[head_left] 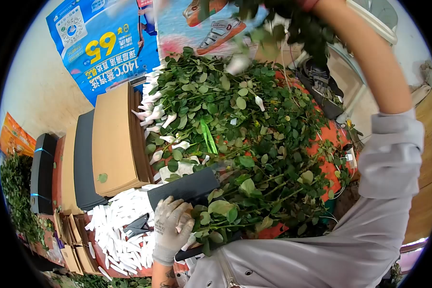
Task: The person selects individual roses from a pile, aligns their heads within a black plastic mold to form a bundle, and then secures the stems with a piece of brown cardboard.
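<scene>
My left hand point(170, 230), in a whitish glove, is curled at the lower left beside a dark corrugated cardboard sheet point(185, 186). Between its thumb and fingers a pale, pinkish rose bud point(182, 221) shows in part. Leafy rose stems point(269, 201) stretch rightward from there. My right arm point(369, 62) reaches up to the top edge, where the hand itself is out of frame. Blurred leafy rose stems point(317, 41) hang by that wrist, and a blurred white-sleeved bud point(237, 63) is farther left.
White foam sleeves point(125, 230) surround a black stapler point(138, 225). Brown cardboard sheets point(117, 139) and dark sheets point(86, 158) stand at left. A large rose pile point(211, 91) with white-netted buds covers the red table point(329, 161). A shoe point(317, 79) lies at upper right.
</scene>
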A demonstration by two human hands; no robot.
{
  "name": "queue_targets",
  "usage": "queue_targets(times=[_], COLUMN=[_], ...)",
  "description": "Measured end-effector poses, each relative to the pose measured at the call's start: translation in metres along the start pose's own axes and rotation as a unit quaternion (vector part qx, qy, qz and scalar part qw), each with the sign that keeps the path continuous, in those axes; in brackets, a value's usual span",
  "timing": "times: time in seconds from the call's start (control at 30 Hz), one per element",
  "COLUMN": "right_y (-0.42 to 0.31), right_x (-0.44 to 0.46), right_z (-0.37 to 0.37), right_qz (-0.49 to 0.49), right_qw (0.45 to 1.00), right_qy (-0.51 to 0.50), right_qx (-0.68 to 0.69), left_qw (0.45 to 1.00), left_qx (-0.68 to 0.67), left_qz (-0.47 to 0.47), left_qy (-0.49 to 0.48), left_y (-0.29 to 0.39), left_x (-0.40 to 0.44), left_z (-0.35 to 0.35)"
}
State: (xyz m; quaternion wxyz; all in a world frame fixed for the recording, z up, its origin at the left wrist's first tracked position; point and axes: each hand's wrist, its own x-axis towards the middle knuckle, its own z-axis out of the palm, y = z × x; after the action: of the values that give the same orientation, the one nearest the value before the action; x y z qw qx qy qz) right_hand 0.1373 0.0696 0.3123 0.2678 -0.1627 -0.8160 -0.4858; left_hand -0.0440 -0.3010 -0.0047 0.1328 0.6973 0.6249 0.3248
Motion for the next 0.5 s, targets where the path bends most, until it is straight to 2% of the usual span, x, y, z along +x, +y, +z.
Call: queue_targets(times=[0.07, 0.17, 0.2, 0.27, 0.3, 0.37, 0.4, 0.47, 0.5], right_y=[-0.042, -0.127, -0.157, -0.214, -0.242, -0.302, -0.323, -0.328, -0.321], right_x=[-0.012, -0.042, -0.074, -0.121, -0.145, -0.213, -0.235, -0.237, -0.235], right_z=[0.015, 0.044, 0.094, 0.125, 0.141, 0.181, 0.181, 0.161, 0.149], right_qz=[-0.034, -0.007, -0.091, -0.119, -0.110, -0.159, -0.220, -0.278, -0.211], right_qw=[0.998, 0.969, 0.950, 0.963, 0.944, 0.910, 0.880, 0.838, 0.828], right_qy=[-0.058, -0.242, -0.107, -0.236, -0.305, -0.374, -0.421, -0.467, -0.516], right_qx=[0.008, 0.045, -0.278, -0.054, 0.056, 0.080, 0.010, -0.055, 0.061], left_qw=[1.000, 0.999, 0.998, 0.997, 0.997, 0.996, 0.996, 0.992, 0.984], left_qx=[-0.007, -0.022, -0.022, -0.028, -0.030, -0.024, -0.033, -0.080, -0.128], left_qz=[-0.015, -0.044, -0.050, -0.068, -0.063, -0.078, -0.077, -0.094, -0.113], left_qy=[0.008, 0.018, 0.024, 0.030, 0.026, 0.023, 0.035, 0.037, 0.044], left_y=[-0.005, -0.011, -0.012, -0.010, -0.009, -0.010, -0.011, -0.009, -0.006], left_x=[-0.009, -0.020, -0.023, -0.023, -0.023, -0.026, -0.028, -0.032, -0.033], left_z=[0.006, 0.012, 0.013, 0.013, 0.014, 0.015, 0.016, 0.008, 0.003])
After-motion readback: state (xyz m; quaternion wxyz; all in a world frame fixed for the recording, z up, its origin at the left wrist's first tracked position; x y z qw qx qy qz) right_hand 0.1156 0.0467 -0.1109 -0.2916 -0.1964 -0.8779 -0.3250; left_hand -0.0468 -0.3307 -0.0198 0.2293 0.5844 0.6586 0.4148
